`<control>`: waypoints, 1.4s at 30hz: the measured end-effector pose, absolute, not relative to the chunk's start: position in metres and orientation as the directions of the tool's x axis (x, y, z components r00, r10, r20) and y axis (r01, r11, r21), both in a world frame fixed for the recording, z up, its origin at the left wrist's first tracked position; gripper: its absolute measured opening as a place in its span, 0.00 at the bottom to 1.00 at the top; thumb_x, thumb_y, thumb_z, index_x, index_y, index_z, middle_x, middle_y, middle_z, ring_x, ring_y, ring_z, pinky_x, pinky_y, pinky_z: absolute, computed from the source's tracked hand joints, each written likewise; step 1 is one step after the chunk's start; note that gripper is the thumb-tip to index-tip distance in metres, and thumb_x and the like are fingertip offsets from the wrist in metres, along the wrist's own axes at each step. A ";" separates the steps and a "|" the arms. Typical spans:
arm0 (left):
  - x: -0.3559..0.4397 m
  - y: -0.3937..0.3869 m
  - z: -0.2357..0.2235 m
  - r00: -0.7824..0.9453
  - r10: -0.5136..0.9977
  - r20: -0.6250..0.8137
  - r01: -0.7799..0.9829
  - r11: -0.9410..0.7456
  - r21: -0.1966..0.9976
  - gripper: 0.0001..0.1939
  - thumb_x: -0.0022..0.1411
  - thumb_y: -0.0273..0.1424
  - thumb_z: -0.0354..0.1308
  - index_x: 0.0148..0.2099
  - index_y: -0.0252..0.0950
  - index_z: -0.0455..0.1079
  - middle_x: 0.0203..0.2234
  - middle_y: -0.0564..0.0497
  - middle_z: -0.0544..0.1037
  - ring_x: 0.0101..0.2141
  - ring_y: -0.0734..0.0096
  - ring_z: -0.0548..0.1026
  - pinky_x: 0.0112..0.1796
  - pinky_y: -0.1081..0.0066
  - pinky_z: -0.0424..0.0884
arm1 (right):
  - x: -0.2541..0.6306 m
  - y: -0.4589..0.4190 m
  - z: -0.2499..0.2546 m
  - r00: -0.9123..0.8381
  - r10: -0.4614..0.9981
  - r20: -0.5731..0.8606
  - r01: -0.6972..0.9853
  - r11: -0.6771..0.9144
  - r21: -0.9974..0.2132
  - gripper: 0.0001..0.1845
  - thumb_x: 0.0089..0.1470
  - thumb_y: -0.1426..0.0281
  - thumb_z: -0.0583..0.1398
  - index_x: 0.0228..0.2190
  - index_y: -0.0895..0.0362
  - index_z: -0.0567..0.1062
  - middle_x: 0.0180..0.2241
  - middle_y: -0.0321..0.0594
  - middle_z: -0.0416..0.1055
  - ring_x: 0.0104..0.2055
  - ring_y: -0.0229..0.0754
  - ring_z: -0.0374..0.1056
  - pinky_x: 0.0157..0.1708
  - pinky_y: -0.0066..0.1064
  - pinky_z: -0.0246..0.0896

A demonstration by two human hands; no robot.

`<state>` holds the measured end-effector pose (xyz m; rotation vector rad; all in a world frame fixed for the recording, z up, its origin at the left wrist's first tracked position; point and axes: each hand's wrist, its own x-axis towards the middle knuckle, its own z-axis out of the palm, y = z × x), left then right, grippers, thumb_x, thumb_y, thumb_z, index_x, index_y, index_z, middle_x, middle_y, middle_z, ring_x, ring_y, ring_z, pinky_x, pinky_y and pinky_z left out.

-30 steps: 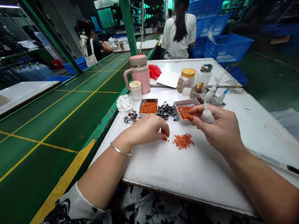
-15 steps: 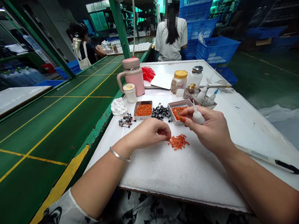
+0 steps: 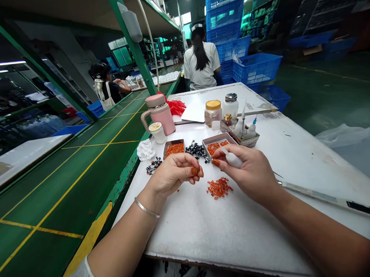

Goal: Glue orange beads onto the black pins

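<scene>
My left hand (image 3: 179,173) is raised over the white work surface, thumb and fingers pinched together. Whatever sits between those fingertips is too small to make out. A small white squeeze bottle (image 3: 233,159) lies tilted in my right hand (image 3: 252,170), its nozzle pointing toward the left hand. Below and between the hands is a loose pile of small orange pieces (image 3: 219,188). Behind the hands stand one box of orange pieces (image 3: 174,148) and a second, larger box (image 3: 231,137) with more of them. Small black stemmed parts (image 3: 196,150) are heaped between these boxes.
A pink mug (image 3: 163,117), a white tub (image 3: 158,133) and crumpled tissue (image 3: 145,149) stand at the left. Jars (image 3: 213,115) and a holder with bottles (image 3: 249,140) are at the back. Tweezers or a knife-like tool (image 3: 323,196) lies right. A green conveyor (image 3: 63,178) runs alongside; two people sit beyond.
My left hand has risen away from the orange pile and turned, with its fingertips pinched. In my right hand the squeeze bottle has tipped from near upright to slanting leftward. The view has tilted.
</scene>
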<state>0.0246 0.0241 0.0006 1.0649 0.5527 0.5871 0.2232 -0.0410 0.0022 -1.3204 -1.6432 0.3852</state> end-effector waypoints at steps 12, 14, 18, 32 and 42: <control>0.027 0.020 0.003 0.684 0.727 0.064 -0.288 0.188 0.939 0.07 0.47 0.22 0.68 0.27 0.30 0.71 0.23 0.52 0.76 0.24 0.80 0.74 0.25 0.82 0.72 | 0.223 -0.040 0.004 0.016 0.881 0.473 0.548 0.388 -0.741 0.02 0.54 0.70 0.61 0.31 0.54 0.76 0.31 0.32 0.74 0.31 0.35 0.68 0.33 0.28 0.57; 0.027 0.016 0.004 0.641 0.754 0.141 -0.279 0.058 0.959 0.09 0.48 0.21 0.67 0.33 0.33 0.72 0.24 0.53 0.77 0.24 0.80 0.75 0.26 0.82 0.73 | 0.223 -0.040 0.004 0.020 0.881 0.472 0.546 0.386 -0.744 0.03 0.54 0.69 0.61 0.31 0.54 0.76 0.31 0.33 0.74 0.32 0.37 0.68 0.34 0.28 0.58; 0.023 0.006 0.010 0.500 0.716 0.486 -0.240 -0.425 0.873 0.22 0.51 0.15 0.62 0.46 0.42 0.72 0.27 0.56 0.79 0.28 0.80 0.77 0.30 0.81 0.75 | 0.224 -0.041 0.003 0.039 0.883 0.467 0.543 0.373 -0.752 0.03 0.53 0.69 0.61 0.31 0.54 0.76 0.32 0.34 0.75 0.34 0.37 0.69 0.35 0.28 0.59; 0.011 -0.013 0.026 0.432 0.145 0.890 0.117 -0.988 0.103 0.39 0.47 0.12 0.63 0.59 0.44 0.64 0.33 0.54 0.81 0.34 0.76 0.78 0.34 0.74 0.79 | 0.226 -0.040 0.002 0.063 0.887 0.458 0.545 0.354 -0.760 0.05 0.53 0.67 0.62 0.31 0.55 0.77 0.31 0.34 0.75 0.32 0.38 0.69 0.33 0.28 0.58; 0.011 -0.013 0.022 0.441 0.146 0.885 0.116 -0.988 0.105 0.40 0.46 0.11 0.63 0.59 0.43 0.63 0.34 0.53 0.81 0.35 0.75 0.79 0.36 0.72 0.78 | 0.225 -0.038 0.000 0.064 0.888 0.455 0.546 0.350 -0.761 0.05 0.53 0.66 0.62 0.30 0.54 0.77 0.32 0.33 0.75 0.33 0.37 0.69 0.33 0.29 0.59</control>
